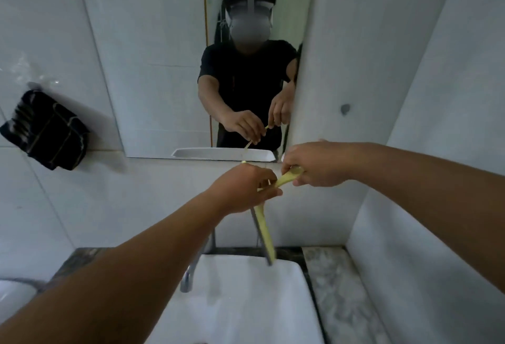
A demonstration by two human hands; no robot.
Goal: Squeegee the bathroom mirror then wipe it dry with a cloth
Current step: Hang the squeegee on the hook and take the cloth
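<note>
- The squeegee (263, 223) hangs above the back edge of the sink (246, 302), just below the bottom edge of the mirror (164, 70), not yet touching the glass.
- The right hand (314, 164) grips its yellow handle; the left hand (243, 189) pinches the blade bar.
- The blade's long axis runs steeply downward from both grips, so it likely must swing level before meeting the mirror.

One mirror (164, 70), one squeegee (263, 223), one dark cloth (46, 130), two hands, perhaps two basins.
</note>
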